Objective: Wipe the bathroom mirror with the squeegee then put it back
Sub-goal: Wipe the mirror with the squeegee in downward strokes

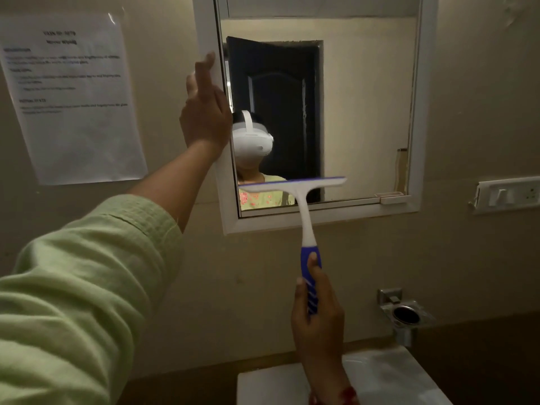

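Squeegee (305,220) is seen at lower centre of the frame, its blue grip clasped in the right hand (317,308), with the thumb laid along the front of the handle. The handle's long axis runs almost straight up from that hand, leaning slightly left, and the head points up at the mirror (365,112). The blade lies crosswise and nearly level, its right end a little higher. It is set at the lower left part of the glass, just above the bottom rail of the frame (425,112); contact is judged likely but cannot be confirmed. The left hand (206,112) is raised at the mirror's left edge, fingers extended and laid on the frame, with nothing clasped. The right hand is thus the working one, directly below the blade. A downward stroke is judged to be near its low end, so the blade would next have to be carried up and rightward across the glass.
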Tool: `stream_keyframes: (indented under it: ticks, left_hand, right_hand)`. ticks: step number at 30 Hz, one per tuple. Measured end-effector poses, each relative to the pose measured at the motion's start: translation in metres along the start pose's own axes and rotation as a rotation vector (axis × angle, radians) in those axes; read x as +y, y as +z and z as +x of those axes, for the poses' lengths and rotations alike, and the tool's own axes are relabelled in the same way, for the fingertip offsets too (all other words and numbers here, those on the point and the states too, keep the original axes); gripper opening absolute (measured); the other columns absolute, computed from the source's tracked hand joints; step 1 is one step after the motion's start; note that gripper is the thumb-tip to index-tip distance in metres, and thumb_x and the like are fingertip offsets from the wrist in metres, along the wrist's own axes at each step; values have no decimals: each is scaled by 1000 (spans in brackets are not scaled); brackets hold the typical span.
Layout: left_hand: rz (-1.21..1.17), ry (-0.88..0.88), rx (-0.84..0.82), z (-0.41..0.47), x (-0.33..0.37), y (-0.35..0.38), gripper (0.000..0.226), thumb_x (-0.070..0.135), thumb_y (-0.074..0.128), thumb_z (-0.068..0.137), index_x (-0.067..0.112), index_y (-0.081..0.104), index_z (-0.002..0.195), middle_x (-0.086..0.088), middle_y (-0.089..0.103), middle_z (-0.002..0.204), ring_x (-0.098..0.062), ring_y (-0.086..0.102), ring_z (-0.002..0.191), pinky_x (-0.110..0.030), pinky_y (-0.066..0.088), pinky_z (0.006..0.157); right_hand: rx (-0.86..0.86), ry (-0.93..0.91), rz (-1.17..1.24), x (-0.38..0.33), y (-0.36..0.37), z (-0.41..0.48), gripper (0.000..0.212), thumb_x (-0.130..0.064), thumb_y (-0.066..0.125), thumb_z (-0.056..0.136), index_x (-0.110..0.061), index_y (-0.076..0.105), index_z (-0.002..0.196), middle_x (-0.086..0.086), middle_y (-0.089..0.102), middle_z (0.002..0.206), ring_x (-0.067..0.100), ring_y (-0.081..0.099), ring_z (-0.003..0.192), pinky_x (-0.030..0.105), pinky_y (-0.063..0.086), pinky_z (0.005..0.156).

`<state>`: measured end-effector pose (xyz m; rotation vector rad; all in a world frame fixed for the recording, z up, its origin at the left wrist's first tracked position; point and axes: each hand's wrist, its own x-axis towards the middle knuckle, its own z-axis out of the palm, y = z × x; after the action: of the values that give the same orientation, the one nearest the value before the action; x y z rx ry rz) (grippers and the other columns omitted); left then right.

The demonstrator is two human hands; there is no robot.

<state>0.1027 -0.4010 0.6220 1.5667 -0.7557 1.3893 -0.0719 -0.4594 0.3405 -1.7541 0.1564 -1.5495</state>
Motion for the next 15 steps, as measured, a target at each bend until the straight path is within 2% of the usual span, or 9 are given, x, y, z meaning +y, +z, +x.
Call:
stream_keyframes:
  ticks: [2,4,6,8,10,13,15]
  left_hand:
    - [-9,2,-2,0,1,-1,43,15,29,94,16,39,136,-8,52,129,-10,48,63,-19,34,56]
    - [-17,6,-1,0,1,-1,42,15,29,95,16,39,136,-9,51,130,-11,49,62,-21,36,56]
    - [-21,3,3,0,1,-1,41,16,30,95,15,40,134,-8,51,130,-9,49,63,-14,33,53]
    - [-25,9,7,0,0,0,38,16,31,95,14,41,132,-7,52,129,-7,48,65,-6,24,50]
    - [-21,12,9,0,-1,1,36,16,32,95,12,42,129,-5,53,130,-7,48,67,-5,22,49]
    - [-17,-1,21,-1,1,-1,33,17,32,96,10,43,126,-3,53,130,-9,51,69,-12,26,52]
    - [-17,-1,29,-1,2,-2,31,17,32,96,9,44,124,-3,54,129,-19,59,76,-23,33,60]
  right_hand:
    - [12,-20,-7,-6,0,15,48,-42,42,88,-33,38,134,-4,58,97,7,58,69,19,53,57]
    - [15,-19,-25,-8,0,19,48,-40,43,88,-31,37,135,-6,56,96,6,58,72,17,53,57]
    - [16,5,-50,-4,2,9,46,-32,47,88,-32,37,132,-9,56,93,7,58,75,16,53,57]
    - [7,20,-69,2,1,-7,48,-22,52,87,-33,37,130,-13,55,88,13,59,70,23,55,54]
    - [-16,17,-90,6,-2,-19,52,-16,54,85,-33,35,130,-18,53,87,16,59,64,28,56,54]
    - [-8,18,-77,0,-8,-15,56,-13,57,84,-37,35,128,-19,54,91,14,60,69,24,55,57]
    - [-5,34,-41,-9,-10,-1,50,-27,51,84,-45,34,126,-13,56,98,13,61,73,25,56,59]
